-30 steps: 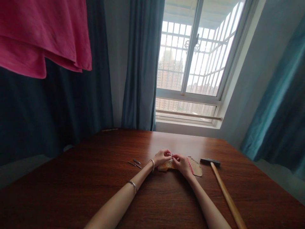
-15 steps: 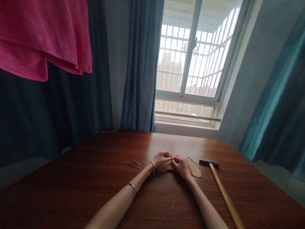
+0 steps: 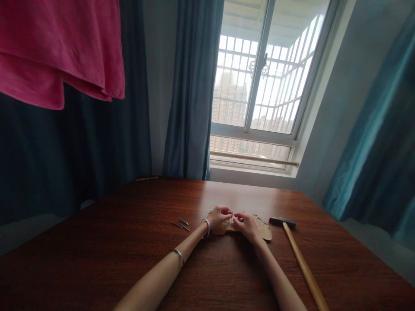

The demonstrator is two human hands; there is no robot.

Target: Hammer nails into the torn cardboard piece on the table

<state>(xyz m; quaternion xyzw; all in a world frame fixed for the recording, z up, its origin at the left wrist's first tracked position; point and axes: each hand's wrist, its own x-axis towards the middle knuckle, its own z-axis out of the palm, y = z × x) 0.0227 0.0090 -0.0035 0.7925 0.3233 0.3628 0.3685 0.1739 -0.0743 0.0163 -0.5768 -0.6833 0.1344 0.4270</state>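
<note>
My left hand (image 3: 221,214) and my right hand (image 3: 245,225) meet fingertip to fingertip over a flat tan piece (image 3: 264,229) with a scalloped or pierced edge and small dots on its surface. Both hands are closed in a pinch. A small thin dark sliver (image 3: 232,214) shows between the fingertips, too small to name. The hands cover the middle of the tan piece, whose ends stick out on either side. Left of my left wrist lie several slim metal pins (image 3: 183,222), like nails or punches.
A hammer (image 3: 282,223) with a long wooden handle (image 3: 304,265) lies right of my right hand on the brown wooden table (image 3: 207,276). Behind the table are a barred window (image 3: 253,86) and blue curtains (image 3: 191,95). A pink cloth (image 3: 65,52) hangs at upper left.
The view has shifted slightly. Both hands keep their pinch in nearly the same place. A pink-red band seen on the tan piece beside my right hand no longer shows.
</note>
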